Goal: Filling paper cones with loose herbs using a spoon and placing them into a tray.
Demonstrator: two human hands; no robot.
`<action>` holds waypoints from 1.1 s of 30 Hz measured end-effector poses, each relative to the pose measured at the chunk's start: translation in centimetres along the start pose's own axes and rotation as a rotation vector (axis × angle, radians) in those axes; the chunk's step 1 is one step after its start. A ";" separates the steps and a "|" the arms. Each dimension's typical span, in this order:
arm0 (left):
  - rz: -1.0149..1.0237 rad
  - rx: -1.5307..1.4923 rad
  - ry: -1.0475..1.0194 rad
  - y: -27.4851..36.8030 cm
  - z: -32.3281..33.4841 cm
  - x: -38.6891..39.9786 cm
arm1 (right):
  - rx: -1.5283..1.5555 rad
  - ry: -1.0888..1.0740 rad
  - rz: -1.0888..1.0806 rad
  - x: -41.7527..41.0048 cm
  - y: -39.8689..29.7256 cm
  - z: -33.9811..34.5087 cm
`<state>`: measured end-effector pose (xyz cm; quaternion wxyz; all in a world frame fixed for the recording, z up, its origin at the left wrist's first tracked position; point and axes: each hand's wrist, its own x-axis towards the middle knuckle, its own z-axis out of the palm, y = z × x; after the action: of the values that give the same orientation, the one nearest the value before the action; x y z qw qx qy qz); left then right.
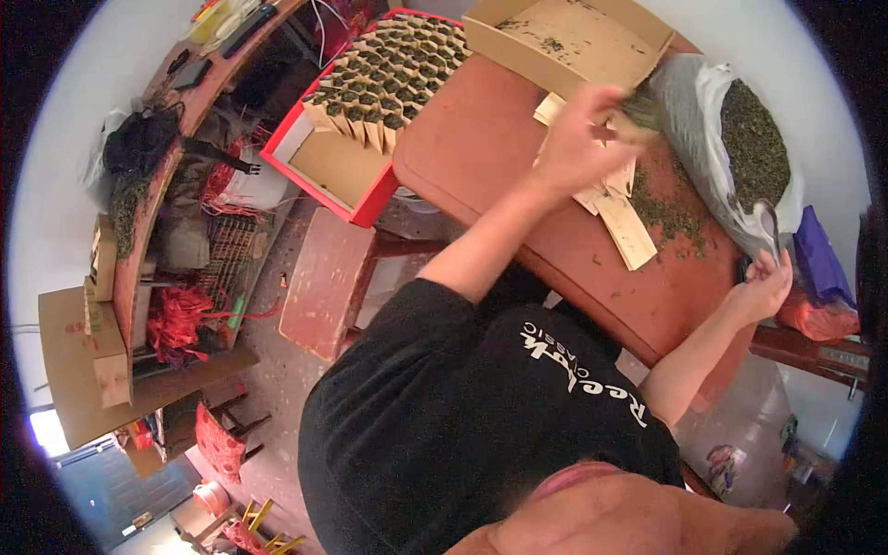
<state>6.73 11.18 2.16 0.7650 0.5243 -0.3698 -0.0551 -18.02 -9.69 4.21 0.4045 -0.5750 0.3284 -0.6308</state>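
Observation:
My left hand (586, 142) is raised over the table by the flat paper packets (624, 225). Motion blurs its fingers, and whether they hold anything cannot be told. In my right hand (763, 284), at the table's right side, is the handle of a metal spoon (768, 222). The spoon's bowl lies at the near edge of an open plastic bag (694, 139) full of dried, dark green leaf bits (755, 142). A red-rimmed box (378, 198) at the upper left holds rows of upright paper packets (388, 90) filled with dark leaf matter.
A cardboard box (555, 62) with scattered leaf bits stands at the table's far side. Loose leaf bits (669, 215) lie on the reddish-brown table (472, 146). A purple packet (822, 257) is beyond my right hand. Left of me are a wooden stool (329, 277) and a cluttered shelf (166, 163).

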 end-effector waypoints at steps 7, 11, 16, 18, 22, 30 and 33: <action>-0.195 0.431 0.422 1.6 -18.9 -4.8 | 0.081 -0.017 0.064 0.9 1.3 -1.6; -0.191 0.645 0.476 -1.1 -29.4 -8.6 | 0.174 -0.026 0.144 0.6 1.3 -0.8; -0.403 0.621 0.458 -5.5 -33.1 -10.8 | 0.176 -0.083 0.166 0.6 2.5 -1.4; -0.493 0.577 0.424 -7.0 -33.8 -11.1 | 0.155 -0.102 0.157 0.3 2.5 -1.1; -0.485 0.714 0.374 -9.9 -35.6 -10.9 | 0.144 -0.119 0.205 0.5 2.8 -1.0; -0.467 0.976 0.259 -10.6 -34.9 -9.5 | 0.128 -0.157 0.196 0.2 3.3 -0.7; -0.523 0.951 0.185 -10.2 -34.3 -8.9 | 0.140 -0.175 0.211 0.2 3.7 -1.4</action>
<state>24.84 37.01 -16.98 0.4338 0.8893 -0.1425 -0.0235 -18.95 -11.62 0.84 0.5348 -0.5605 0.3057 -0.5535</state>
